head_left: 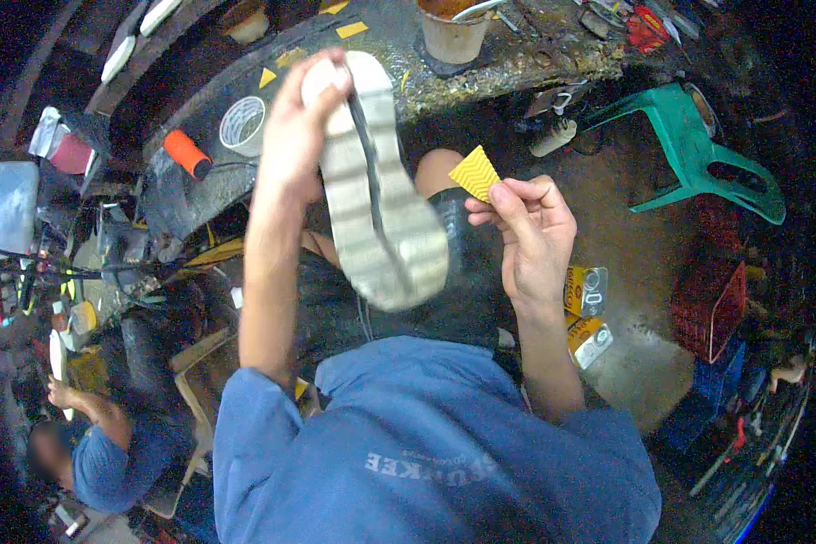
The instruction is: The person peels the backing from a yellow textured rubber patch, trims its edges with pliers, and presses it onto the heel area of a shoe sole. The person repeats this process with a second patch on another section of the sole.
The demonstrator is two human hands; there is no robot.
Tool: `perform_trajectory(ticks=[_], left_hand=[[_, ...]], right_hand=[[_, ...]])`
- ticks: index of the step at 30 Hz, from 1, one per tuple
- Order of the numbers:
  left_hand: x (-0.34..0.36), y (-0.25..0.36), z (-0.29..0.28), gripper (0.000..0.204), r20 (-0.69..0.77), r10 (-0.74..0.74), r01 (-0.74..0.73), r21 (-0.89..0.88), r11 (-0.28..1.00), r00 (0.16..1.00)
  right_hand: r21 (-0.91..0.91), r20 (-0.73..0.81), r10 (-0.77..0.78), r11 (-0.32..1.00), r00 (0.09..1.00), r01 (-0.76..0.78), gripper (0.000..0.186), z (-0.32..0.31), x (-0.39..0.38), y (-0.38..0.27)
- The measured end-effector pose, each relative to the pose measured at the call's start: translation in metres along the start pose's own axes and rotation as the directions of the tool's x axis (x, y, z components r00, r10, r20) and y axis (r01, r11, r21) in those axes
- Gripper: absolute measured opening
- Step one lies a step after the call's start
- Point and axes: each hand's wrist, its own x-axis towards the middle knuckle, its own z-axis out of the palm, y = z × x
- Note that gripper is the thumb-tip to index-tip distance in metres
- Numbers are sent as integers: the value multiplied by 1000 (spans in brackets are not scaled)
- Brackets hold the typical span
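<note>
My left hand (304,122) grips a pale shoe sole (385,227) by its upper end, the fingers and thumb closed around it. The sole hangs in front of me with its face turned toward me. A dark wavy line runs down its length, and greyish bands cross it. To the right, my right hand (530,227) pinches a small yellow piece of ribbed sheet (474,173) between thumb and fingers. The yellow piece is apart from the sole. Slight blur softens the sole's outline.
A worn workbench (408,91) curves across the far side. On it stand a whitish bucket (451,36), a white tape-like ring (243,125), an orange spool (187,153) and yellow scraps (352,30). A green plastic stool (689,145) is at right. Another person (109,453) works at lower left.
</note>
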Motion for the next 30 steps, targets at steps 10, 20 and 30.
perform_trajectory(ticks=[10,20,30], left_hand=[[193,29,67,60,-174,26,165,963,214,984],[196,11,64,61,119,214,-167,959,228,970],[-76,-5,100,26,132,-271,300,-334,894,953]], right_hand=[[-29,-87,-101,995,991,98,9,-13,1,-18],[-34,-150,-115,993,982,111,8,-21,11,-30],[-96,87,-44,994,995,53,12,3,28,-2]])
